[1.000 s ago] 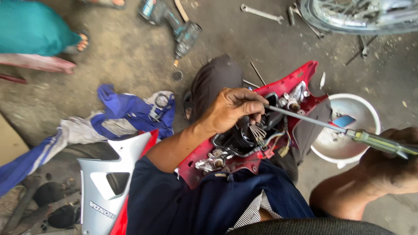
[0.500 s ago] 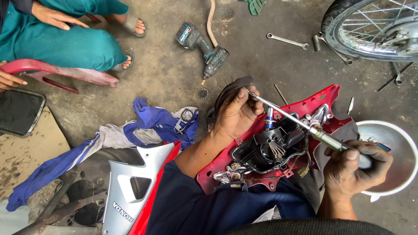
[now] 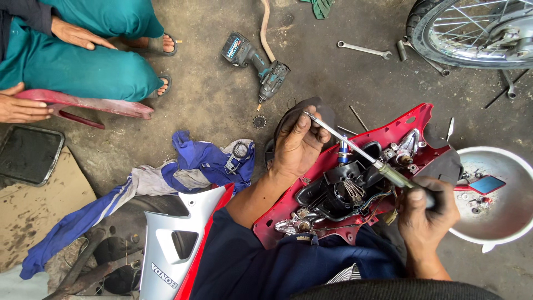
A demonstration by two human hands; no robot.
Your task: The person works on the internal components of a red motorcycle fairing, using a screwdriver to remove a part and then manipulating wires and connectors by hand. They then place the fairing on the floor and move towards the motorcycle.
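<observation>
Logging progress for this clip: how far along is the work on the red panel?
Done: red panel off, inner side up on the lap; loose fasteners in white bowl. In hand: right hand holds screwdriver, left hand pinching its tip. Left: black housing and wiring remain attached.

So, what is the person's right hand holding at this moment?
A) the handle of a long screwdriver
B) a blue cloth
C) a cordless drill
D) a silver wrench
A: the right hand is closed around the greenish handle of the long screwdriver, while the left hand pinches the shaft near its tip, above the red panel. The cordless drill and the silver wrench lie untouched on the floor.
</observation>
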